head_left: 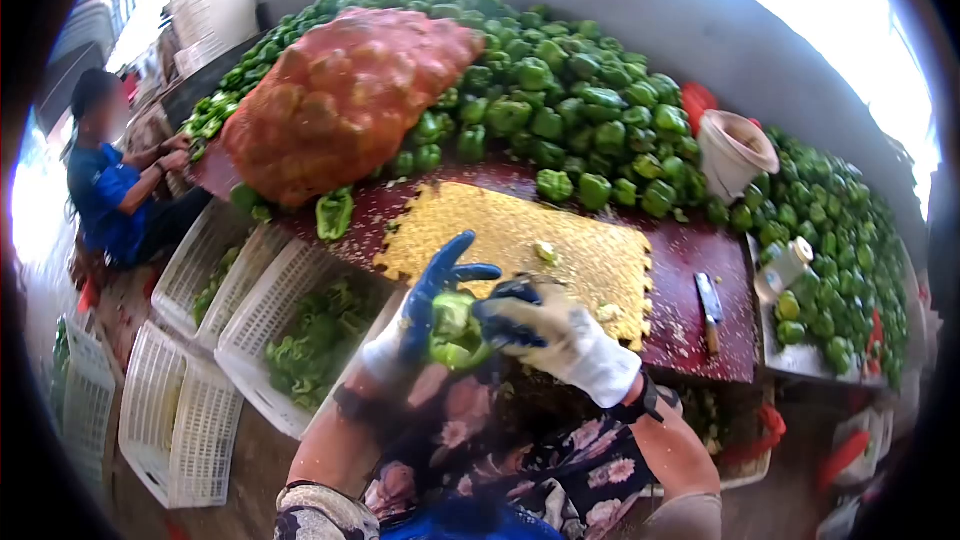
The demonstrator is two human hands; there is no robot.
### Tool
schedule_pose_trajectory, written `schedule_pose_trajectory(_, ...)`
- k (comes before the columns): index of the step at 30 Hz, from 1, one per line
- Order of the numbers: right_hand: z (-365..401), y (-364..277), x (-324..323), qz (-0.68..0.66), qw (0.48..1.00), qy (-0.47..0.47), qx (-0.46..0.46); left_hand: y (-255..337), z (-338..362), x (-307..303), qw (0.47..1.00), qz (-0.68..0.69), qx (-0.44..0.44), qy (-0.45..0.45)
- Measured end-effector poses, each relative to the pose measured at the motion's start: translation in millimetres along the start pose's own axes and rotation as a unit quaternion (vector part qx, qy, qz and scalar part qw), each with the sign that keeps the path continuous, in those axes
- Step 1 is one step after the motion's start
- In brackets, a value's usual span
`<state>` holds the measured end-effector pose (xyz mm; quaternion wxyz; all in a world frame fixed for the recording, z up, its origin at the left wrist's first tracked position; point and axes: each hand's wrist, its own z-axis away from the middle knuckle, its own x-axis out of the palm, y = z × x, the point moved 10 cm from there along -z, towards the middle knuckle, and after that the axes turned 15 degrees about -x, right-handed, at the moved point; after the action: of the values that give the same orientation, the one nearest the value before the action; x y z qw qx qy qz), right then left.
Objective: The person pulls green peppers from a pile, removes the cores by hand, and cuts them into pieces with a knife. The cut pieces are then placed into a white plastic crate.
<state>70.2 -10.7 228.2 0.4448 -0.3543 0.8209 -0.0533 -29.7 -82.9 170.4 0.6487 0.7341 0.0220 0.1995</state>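
A green bell pepper (456, 328), cut open so that its pale inside shows, rests in my left hand (424, 298). That hand wears a blue-coated white glove; its thumb and fingers stretch up past the pepper, which lies against the palm. My right hand (545, 320), gloved the same way, is at the pepper's right side with its fingers curled in. Whether those fingers hold anything is hidden. Beyond both hands lies a yellow foam mat (470, 225) with pale pepper scraps (545, 252) on it. A knife (709, 312) lies right of the mat.
Green peppers (570, 90) are heaped behind the dark red table (690, 360), beside a full red mesh sack (340, 90). White crates (270, 340) stand at left, one holding pepper pieces. A pale bucket (735, 150) and canister (785, 268) are at right. Another person (115, 180) sits far left.
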Motion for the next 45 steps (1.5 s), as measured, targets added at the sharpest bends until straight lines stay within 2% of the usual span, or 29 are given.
schedule_pose_trajectory(2, 10.7, -10.2, 6.2, 0.062, 0.994, -0.092, -0.01, -1.0, -11.5, 33.5, 0.997, 0.009, -0.037, -0.06)
schedule_pose_trajectory(3, 11.8, -14.6, -0.1, 0.066, 0.994, -0.089, -0.002, -2.3, -12.6, 46.7, 0.994, 0.009, -0.067, -0.084)
schedule_pose_trajectory(4, 10.4, -18.8, 2.6, 0.15, 0.975, -0.163, 0.006, -4.6, -13.7, 55.2, 0.991, 0.005, -0.079, -0.105)
schedule_pose_trajectory(5, 15.0, -18.5, 6.6, 0.23, 0.944, -0.236, 0.013, -10.0, -17.5, 57.8, 0.99, 0.006, -0.083, -0.11)
schedule_pose_trajectory(6, 23.9, -20.1, 5.7, 0.268, 0.937, -0.223, -0.013, -18.3, -23.4, 56.1, 0.991, -0.057, -0.073, -0.093)
schedule_pose_trajectory(7, 27.1, -22.3, 4.1, 0.267, 0.938, -0.221, -0.005, -25.1, -27.4, 56.8, 0.988, -0.12, -0.064, -0.076)
schedule_pose_trajectory(10, 42.4, -5.6, 20.9, 0.276, 0.894, -0.349, 0.054, -49.7, -27.2, 65.0, 0.988, -0.095, -0.096, -0.073)
schedule_pose_trajectory(11, 57.6, 5.0, 25.4, 0.275, 0.895, -0.346, 0.059, -54.5, -27.3, 67.0, 0.987, -0.101, -0.108, -0.064)
schedule_pose_trajectory(13, 80.2, 2.5, 30.0, 0.271, 0.932, -0.233, -0.065, -59.2, -25.3, 75.7, 0.984, -0.126, -0.107, -0.074)
schedule_pose_trajectory(15, 89.2, 9.8, 28.4, 0.234, 0.948, -0.209, -0.052, -74.2, -25.0, 81.3, 0.981, -0.095, -0.136, -0.096)
schedule_pose_trajectory(18, 89.7, 26.7, 9.3, -0.019, 0.979, -0.176, 0.104, -60.9, -24.1, 91.7, 0.983, -0.071, -0.135, -0.099)
schedule_pose_trajectory(19, 90.8, 31.1, 3.9, -0.065, 0.983, -0.14, 0.096, -62.4, -25.1, 91.7, 0.983, -0.043, -0.148, -0.101)
schedule_pose_trajectory(21, 110.2, 54.1, -14.4, -0.208, 0.956, -0.04, 0.204, -55.6, -26.4, 83.6, 0.988, -0.023, -0.127, -0.089)
schedule_pose_trajectory(22, 119.6, 57.3, -19.7, -0.224, 0.927, -0.115, 0.277, -49.0, -22.6, 76.2, 0.987, -0.029, -0.129, -0.091)
schedule_pose_trajectory(23, 118.7, 47.8, -45.7, -0.15, 0.926, -0.135, 0.32, -38.1, -16.0, 67.3, 0.986, -0.036, -0.131, -0.094)
schedule_pose_trajectory(25, 153.8, 71.7, -68.1, 0.141, 0.903, -0.252, 0.318, -8.4, -2.9, 30.4, 0.987, -0.122, -0.103, 0.006)
schedule_pose_trajectory(27, 187.9, 85.4, -77.7, 0.223, 0.854, -0.325, 0.338, 6.5, 17.9, -27.1, 0.976, -0.155, -0.119, 0.096)
schedule_pose_trajectory(28, 197.7, 90.7, -76.7, 0.226, 0.853, -0.325, 0.339, 14.4, 31.2, -58.7, 0.943, -0.25, -0.121, 0.183)
schedule_pose_trajectory(29, 201.6, 96.0, -82.6, 0.21, 0.879, -0.247, 0.35, 15.3, 45.3, -95.9, 0.879, -0.363, -0.149, 0.272)
schedule_pose_trajectory(30, 203.0, 104.2, -89.4, 0.192, 0.899, -0.168, 0.357, 23.1, 58.9, -132.5, 0.829, -0.443, 0.002, 0.342)
schedule_pose_trajectory(31, 201.0, 117.3, -85.9, 0.193, 0.898, -0.168, 0.357, 24.5, 60.9, -154.3, 0.845, -0.377, 0.017, 0.379)
schedule_pose_trajectory(32, 192.8, 131.2, -82.3, 0.179, 0.907, -0.142, 0.353, 33.1, 54.4, -147.8, 0.891, -0.271, 0.012, 0.363)
schedule_pose_trajectory(35, 171.4, 173.0, -69.2, 0.175, 0.905, -0.092, 0.377, 47.2, 0.7, -103.7, 0.958, -0.058, 0.006, 0.281)
schedule_pose_trajectory(36, 155.4, 177.3, -66.1, 0.114, 0.894, -0.081, 0.427, 39.6, -19.4, -96.6, 0.965, 0.078, 0.064, 0.24)
schedule_pose_trajectory(37, 142.3, 180.0, -61.7, 0.052, 0.876, -0.071, 0.475, 37.3, -49.9, -75.7, 0.963, 0.203, 0.014, 0.178)
schedule_pose_trajectory(39, 135.8, 213.3, -46.5, 0.051, 0.864, -0.057, 0.499, 16.0, -99.7, -50.5, 0.945, 0.308, -0.009, 0.111)
schedule_pose_trajectory(40, 127.2, 230.6, -42.7, 0.071, 0.876, -0.049, 0.475, -2.6, -118.8, -35.9, 0.917, 0.387, -0.032, 0.094)
schedule_pose_trajectory(42, 113.4, 261.7, -36.3, 0.068, 0.891, 0.002, 0.448, -49.6, -144.2, -28.9, 0.903, 0.422, -0.062, 0.054)
schedule_pose_trajectory(45, 86.7, 303.7, -41.8, 0.109, 0.883, 0.027, 0.456, -134.1, -148.6, -49.0, 0.891, 0.413, -0.141, 0.127)
